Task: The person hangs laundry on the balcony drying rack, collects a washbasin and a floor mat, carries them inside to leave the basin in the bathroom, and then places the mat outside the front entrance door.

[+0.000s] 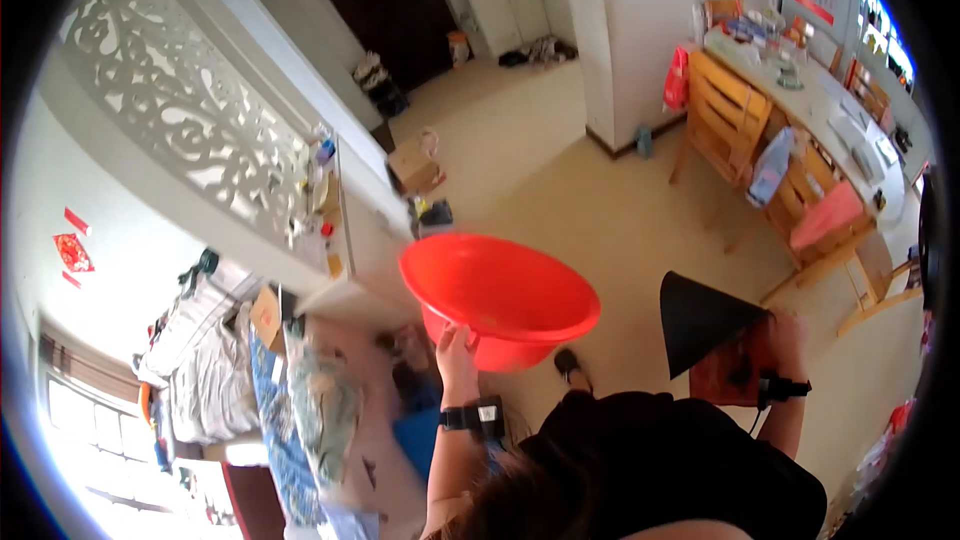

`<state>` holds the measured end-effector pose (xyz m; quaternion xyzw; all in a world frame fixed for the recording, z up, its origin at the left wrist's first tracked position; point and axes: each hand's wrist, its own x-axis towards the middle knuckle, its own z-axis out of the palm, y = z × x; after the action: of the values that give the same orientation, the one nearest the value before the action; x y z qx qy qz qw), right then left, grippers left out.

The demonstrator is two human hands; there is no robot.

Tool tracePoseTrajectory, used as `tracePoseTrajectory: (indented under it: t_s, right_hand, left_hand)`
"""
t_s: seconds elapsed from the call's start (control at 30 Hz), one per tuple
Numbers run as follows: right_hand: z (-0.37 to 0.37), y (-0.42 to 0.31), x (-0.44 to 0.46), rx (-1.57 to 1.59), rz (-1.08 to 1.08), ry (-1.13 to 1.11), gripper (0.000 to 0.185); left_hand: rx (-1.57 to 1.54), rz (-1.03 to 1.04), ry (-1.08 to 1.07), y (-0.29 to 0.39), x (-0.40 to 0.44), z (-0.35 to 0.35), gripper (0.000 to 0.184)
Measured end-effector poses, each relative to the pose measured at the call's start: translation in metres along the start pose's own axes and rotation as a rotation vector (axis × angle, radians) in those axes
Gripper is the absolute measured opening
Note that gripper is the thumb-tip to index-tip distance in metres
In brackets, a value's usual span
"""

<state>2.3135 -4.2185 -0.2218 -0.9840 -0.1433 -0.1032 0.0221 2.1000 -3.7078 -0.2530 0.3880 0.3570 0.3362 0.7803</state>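
My left hand is closed on the near rim of a red plastic basin, which is tilted so its hollow inside shows. The basin is held up off the floor, left of my body. Out to the right, my right hand is closed at the edge of a stiff black, cone-shaped piece. A red panel with dark marks hangs below the black piece, against the same hand. Whether the two are one object I cannot tell. The fingers of the right hand are partly hidden.
A long table covered with items runs along the right, with wooden chairs beside it. A cardboard box stands by the white partition. Clothes and bedding lie at left. A wall corner juts out ahead.
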Motion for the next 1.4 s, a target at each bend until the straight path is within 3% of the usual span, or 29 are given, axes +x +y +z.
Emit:
tracePoseTrajectory:
  t_s: [0.1, 0.23, 0.33, 0.4, 0.53, 0.6, 0.67, 0.73, 0.8, 0.87, 0.97, 1.07, 1.17, 1.4]
  right_hand:
    - [-0.017, -0.041, 0.081, 0.094, -0.044, 0.049, 0.016]
    - [-0.018, -0.084, 0.17, -0.071, -0.04, 0.049, 0.016]
    - [-0.011, -0.13, 0.232, -0.058, 0.141, -0.08, 0.014]
    - [0.004, -0.153, 0.278, 0.054, 0.002, 0.13, 0.012]
    - [0.103, -0.17, 0.393, -0.139, -0.128, 0.004, 0.012]
    - [0.119, -0.217, 0.462, 0.02, -0.185, 0.083, 0.014]
    - [0.124, -0.264, 0.517, 0.093, -0.245, -0.08, 0.011]
    - [0.148, -0.298, 0.567, 0.189, -0.221, -0.033, 0.012]
    - [0.161, -0.32, 0.615, 0.073, -0.265, -0.169, 0.012]
    - [0.151, -0.349, 0.662, 0.058, -0.245, -0.164, 0.013]
    - [0.165, -0.371, 0.724, 0.043, -0.215, -0.131, 0.015]
    - [0.169, -0.405, 0.767, -0.005, -0.132, -0.137, 0.015]
    - [0.178, -0.435, 0.806, -0.067, -0.009, -0.125, 0.015]
    - [0.139, -0.506, 0.902, -0.011, 0.212, 0.014, 0.013]
  left_hand:
    - [0.054, -0.088, 0.013, -0.006, 0.096, 0.026, 0.016]
    - [0.12, -0.052, 0.002, 0.007, 0.195, 0.075, 0.023]
    - [0.094, -0.128, -0.02, 0.017, 0.268, 0.098, 0.025]
    - [0.084, -0.126, -0.03, 0.026, 0.32, 0.118, 0.026]
    - [-0.024, -0.12, 0.057, 0.055, 0.38, 0.178, 0.028]
    - [-0.138, -0.035, -0.094, 0.051, 0.448, 0.169, 0.028]
    - [-0.063, -0.028, -0.065, 0.082, 0.489, 0.195, 0.025]
    - [-0.074, -0.032, 0.009, 0.089, 0.533, 0.197, 0.022]
    - [0.554, 0.202, -0.092, 0.097, 0.576, 0.192, 0.019]
    - [-0.08, 0.038, 0.065, 0.112, 0.613, 0.218, 0.013]
    - [-0.038, 0.031, 0.167, 0.116, 0.693, 0.243, 0.012]
    - [0.092, 0.041, 0.101, 0.104, 0.796, 0.256, 0.013]
    - [0.088, -0.089, 0.175, 0.104, 0.905, 0.296, 0.01]
    - [0.257, -0.061, -0.159, 0.116, 1.088, 0.429, 0.011]
